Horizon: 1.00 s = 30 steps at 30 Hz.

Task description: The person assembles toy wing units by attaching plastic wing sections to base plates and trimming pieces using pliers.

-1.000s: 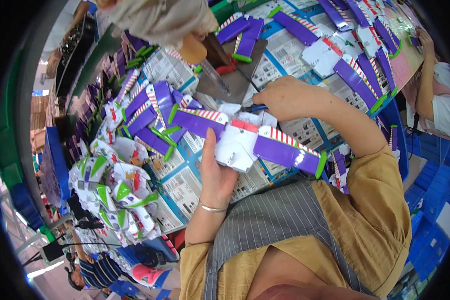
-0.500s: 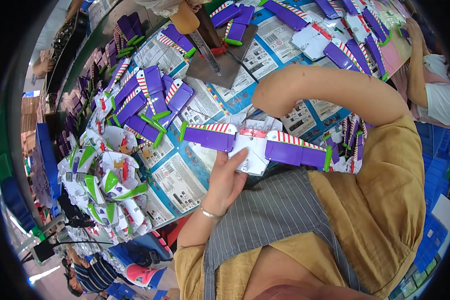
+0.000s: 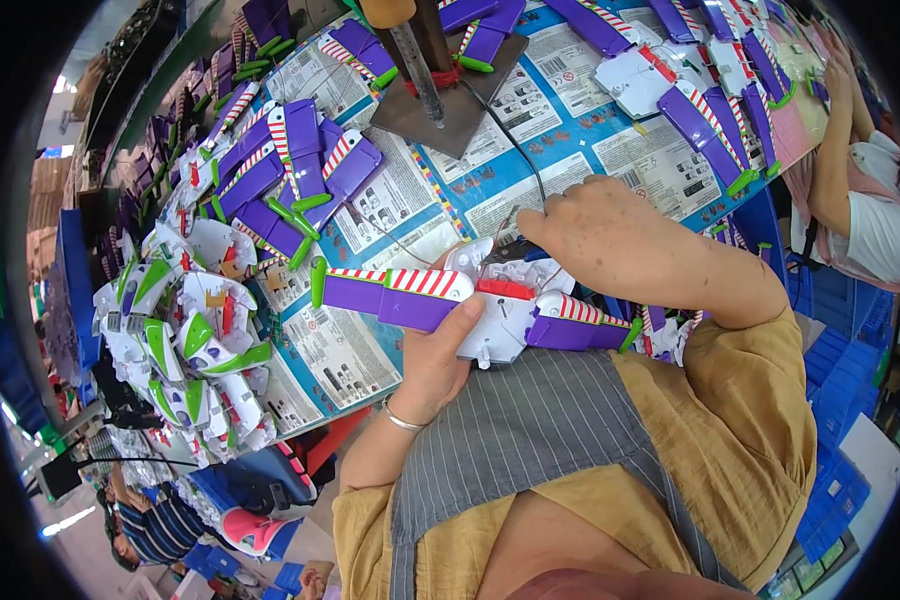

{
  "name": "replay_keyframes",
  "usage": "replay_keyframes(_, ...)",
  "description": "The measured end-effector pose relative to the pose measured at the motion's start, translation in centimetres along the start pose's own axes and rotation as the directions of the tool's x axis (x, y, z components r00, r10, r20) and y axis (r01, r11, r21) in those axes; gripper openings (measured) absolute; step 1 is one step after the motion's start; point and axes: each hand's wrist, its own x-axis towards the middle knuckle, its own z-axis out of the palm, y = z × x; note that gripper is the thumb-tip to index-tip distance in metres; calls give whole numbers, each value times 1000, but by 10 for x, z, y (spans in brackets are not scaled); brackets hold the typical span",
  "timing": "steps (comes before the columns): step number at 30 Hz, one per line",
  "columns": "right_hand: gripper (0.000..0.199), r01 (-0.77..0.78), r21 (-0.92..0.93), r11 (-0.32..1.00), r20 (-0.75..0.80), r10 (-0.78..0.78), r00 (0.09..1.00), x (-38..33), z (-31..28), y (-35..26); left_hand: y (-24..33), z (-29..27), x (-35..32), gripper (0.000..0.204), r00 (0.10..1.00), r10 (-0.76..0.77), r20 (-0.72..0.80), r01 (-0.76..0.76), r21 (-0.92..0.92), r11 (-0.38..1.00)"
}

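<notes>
A winged toy backpack (image 3: 495, 325) is gripped in my left hand (image 3: 432, 365), thumb on its white middle plate. Its purple wings with red-and-white striped edges spread to both sides; the left wing (image 3: 400, 305) reaches farther out than the right wing (image 3: 575, 328). My right hand (image 3: 610, 235) is closed around a pair of small pliers (image 3: 518, 253) with dark jaws and a blue handle. The jaws are at the upper edge of the white plate, beside a red part (image 3: 505, 289). Thin wires run near there; whether the jaws grip one cannot be made out.
White and green toy shells (image 3: 185, 350) lie heaped at the left. Purple wing parts (image 3: 290, 170) are piled behind them. A post on a brown base plate (image 3: 460, 125) stands at the back. More winged packs (image 3: 635, 85) lie back right, near another person's arm (image 3: 838, 150).
My right hand has come down and right, and the pliers now show at the toy. The toy has shifted left in view, and its right wing looks shorter than before.
</notes>
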Motion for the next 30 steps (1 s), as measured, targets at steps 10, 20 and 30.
replay_keyframes(10,16,-37,12,999,-66,38,997,-2,11,7,-1,2,5,61,999,8,-42,-7,9,1000)
replay_keyframes(20,32,-72,606,792,-292,307,906,-30,45,4,2,12,13,67,999,27,31,-30,88,996)
replay_keyframes(30,26,-467,553,690,-681,697,224,-91,-13,122,15,18,20,48,783,-80,617,-282,467,838)
